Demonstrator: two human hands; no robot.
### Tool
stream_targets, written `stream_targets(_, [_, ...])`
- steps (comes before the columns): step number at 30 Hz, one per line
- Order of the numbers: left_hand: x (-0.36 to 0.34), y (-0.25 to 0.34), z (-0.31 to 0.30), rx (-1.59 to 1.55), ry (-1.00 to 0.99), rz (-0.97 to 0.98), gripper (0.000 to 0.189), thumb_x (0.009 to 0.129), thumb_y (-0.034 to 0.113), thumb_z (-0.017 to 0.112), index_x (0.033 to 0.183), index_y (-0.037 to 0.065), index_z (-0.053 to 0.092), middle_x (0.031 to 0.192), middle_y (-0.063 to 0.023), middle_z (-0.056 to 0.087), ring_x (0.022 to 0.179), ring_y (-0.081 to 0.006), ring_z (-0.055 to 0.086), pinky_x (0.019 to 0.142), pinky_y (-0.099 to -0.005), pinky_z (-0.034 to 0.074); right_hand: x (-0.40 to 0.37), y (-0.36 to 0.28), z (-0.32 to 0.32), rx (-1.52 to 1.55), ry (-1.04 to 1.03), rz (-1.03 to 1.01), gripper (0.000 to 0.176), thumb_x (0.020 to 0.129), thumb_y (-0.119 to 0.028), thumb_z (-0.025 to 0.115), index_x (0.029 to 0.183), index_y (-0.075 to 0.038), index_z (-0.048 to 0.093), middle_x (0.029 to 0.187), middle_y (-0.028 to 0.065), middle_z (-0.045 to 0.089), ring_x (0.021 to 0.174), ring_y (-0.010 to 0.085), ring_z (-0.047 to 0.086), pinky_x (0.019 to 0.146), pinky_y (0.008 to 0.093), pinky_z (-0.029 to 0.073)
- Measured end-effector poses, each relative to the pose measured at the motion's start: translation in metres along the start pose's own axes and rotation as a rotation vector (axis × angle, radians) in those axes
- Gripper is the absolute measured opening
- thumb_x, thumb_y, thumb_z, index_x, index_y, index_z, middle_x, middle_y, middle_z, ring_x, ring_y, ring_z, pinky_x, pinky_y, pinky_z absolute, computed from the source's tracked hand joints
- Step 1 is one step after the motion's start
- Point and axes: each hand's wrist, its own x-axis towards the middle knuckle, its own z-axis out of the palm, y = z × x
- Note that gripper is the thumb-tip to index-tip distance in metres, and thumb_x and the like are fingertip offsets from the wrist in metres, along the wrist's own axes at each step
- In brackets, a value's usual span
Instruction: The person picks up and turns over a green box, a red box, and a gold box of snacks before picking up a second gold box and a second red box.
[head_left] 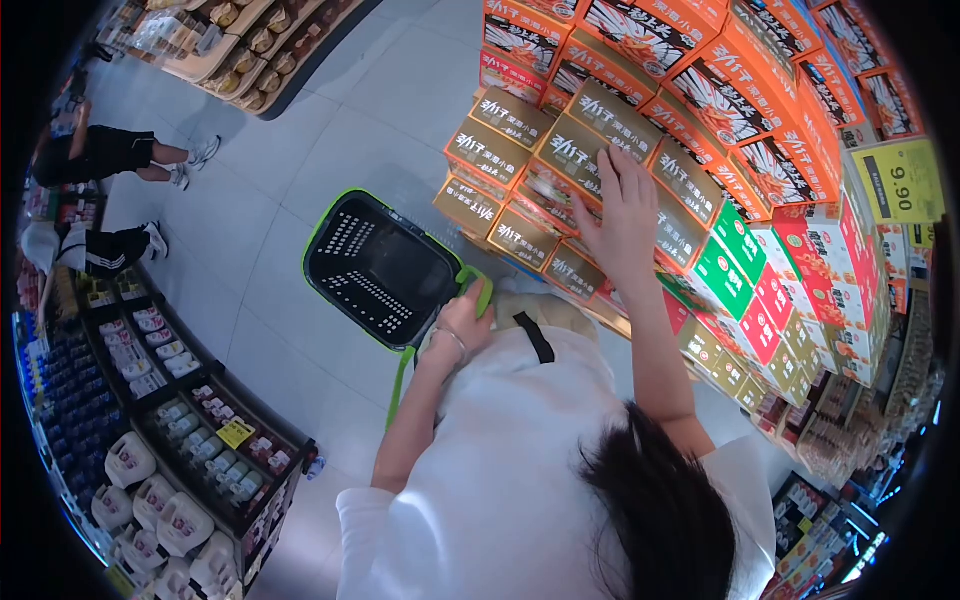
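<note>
My left hand (464,318) is closed around the green handle (484,294) of a black shopping basket (385,255) with a green rim. The basket hangs tilted at my left side, and its perforated bottom shows with nothing lying on it. My right hand (622,212) reaches forward over a stack of brown and orange snack boxes. Its fingers are stretched out and rest on or just above a brown box (574,152); contact is hard to make out. More brown boxes (524,236) surround it.
Orange boxes (640,35) rise behind the stack, with green boxes (722,278) to the right. A yellow price sign (898,180) hangs there. Two people stand at the far left. A dark shelf (215,385) with bottles is left, a bakery-like rack (245,50) at the top.
</note>
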Motion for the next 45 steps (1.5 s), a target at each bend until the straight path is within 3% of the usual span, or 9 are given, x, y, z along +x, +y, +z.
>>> stream_targets(5, [0.010, 0.006, -0.009, -0.005, -0.006, -0.009, 0.057, 0.087, 0.023, 0.064, 0.137, 0.001, 0.049, 0.103, -0.0285, 0.067, 0.096, -0.0450, 0.064, 0.089, -0.0493, 0.051, 0.001, 0.000, 0.000, -0.027, 0.035, -0.007, 0.058, 0.079, -0.019, 0.076, 0.129, 0.002, 0.056, 0.133, 0.0169, 0.055, 0.122, 0.0354, 0.052, 0.103, 0.0457, 0.043])
stream_targets(14, [0.019, 0.006, -0.011, 0.031, -0.017, -0.027, 0.061, 0.086, 0.025, 0.066, 0.139, 0.001, 0.048, 0.099, -0.0295, 0.067, 0.094, -0.0458, 0.065, 0.086, -0.0495, 0.052, -0.014, 0.018, -0.048, 0.131, 0.019, 0.047, 0.057, 0.085, -0.020, 0.071, 0.133, 0.005, 0.052, 0.136, 0.0196, 0.052, 0.126, 0.0366, 0.048, 0.108, 0.0494, 0.038])
stream_targets(17, [0.022, -0.001, -0.011, 0.010, -0.017, -0.040, 0.062, 0.086, 0.025, 0.066, 0.140, 0.002, 0.047, 0.100, -0.0288, 0.067, 0.094, -0.0458, 0.065, 0.086, -0.0502, 0.052, -0.039, 0.041, -0.073, 0.017, 0.049, 0.092, 0.058, 0.086, -0.020, 0.070, 0.135, 0.004, 0.050, 0.138, 0.0195, 0.050, 0.128, 0.0366, 0.047, 0.110, 0.0503, 0.034])
stream_targets(22, [0.029, -0.009, -0.008, 0.047, -0.004, -0.047, 0.062, 0.086, 0.025, 0.066, 0.141, 0.004, 0.046, 0.103, -0.0279, 0.067, 0.096, -0.0456, 0.064, 0.087, -0.0502, 0.052, -0.091, 0.073, -0.091, -0.147, 0.081, 0.347, 0.059, 0.089, -0.025, 0.067, 0.138, 0.002, 0.047, 0.143, 0.0197, 0.045, 0.133, 0.0383, 0.040, 0.114, 0.0521, 0.026])
stream_targets(28, [0.034, -0.005, -0.013, 0.062, -0.010, -0.036, 0.062, 0.087, 0.026, 0.067, 0.141, 0.005, 0.046, 0.106, -0.0276, 0.067, 0.098, -0.0463, 0.064, 0.088, -0.0503, 0.052, -0.121, 0.073, -0.103, -0.226, 0.011, 0.419, 0.064, 0.088, -0.031, 0.069, 0.139, 0.001, 0.046, 0.140, 0.0202, 0.045, 0.133, 0.0391, 0.040, 0.114, 0.0555, 0.025])
stream_targets(33, [0.040, -0.012, -0.010, 0.099, -0.009, -0.015, 0.063, 0.087, 0.027, 0.067, 0.141, 0.003, 0.045, 0.105, -0.0280, 0.067, 0.097, -0.0463, 0.064, 0.087, -0.0507, 0.052, -0.128, 0.072, -0.108, -0.274, -0.079, 0.435, 0.073, 0.080, -0.034, 0.078, 0.137, -0.001, 0.047, 0.135, 0.0185, 0.049, 0.127, 0.0361, 0.045, 0.112, 0.0533, 0.029])
stream_targets(35, [0.042, -0.019, -0.007, 0.117, 0.014, 0.062, 0.064, 0.090, 0.031, 0.060, 0.144, 0.004, 0.039, 0.092, -0.0304, 0.067, 0.087, -0.0489, 0.065, 0.081, -0.0553, 0.052, -0.128, 0.074, -0.108, -0.291, -0.091, 0.430, 0.075, 0.078, -0.034, 0.079, 0.138, -0.001, 0.047, 0.134, 0.0186, 0.049, 0.127, 0.0366, 0.044, 0.112, 0.0526, 0.031])
stream_targets(38, [0.041, -0.008, -0.015, 0.119, -0.019, -0.016, 0.064, 0.088, 0.031, 0.065, 0.142, 0.002, 0.043, 0.102, -0.0302, 0.067, 0.094, -0.0477, 0.064, 0.087, -0.0522, 0.052, -0.125, 0.076, -0.109, -0.291, -0.064, 0.385, 0.075, 0.075, -0.032, 0.082, 0.137, -0.003, 0.049, 0.134, 0.0186, 0.049, 0.126, 0.0378, 0.044, 0.109, 0.0517, 0.034])
stream_targets(45, [0.039, -0.012, -0.010, 0.097, -0.020, -0.019, 0.066, 0.089, 0.032, 0.064, 0.143, 0.001, 0.041, 0.104, -0.0311, 0.066, 0.096, -0.0485, 0.063, 0.088, -0.0525, 0.051, -0.124, 0.082, -0.107, -0.243, -0.052, 0.426, 0.073, 0.074, -0.028, 0.083, 0.135, -0.003, 0.050, 0.130, 0.0184, 0.050, 0.120, 0.0379, 0.047, 0.102, 0.0486, 0.039])
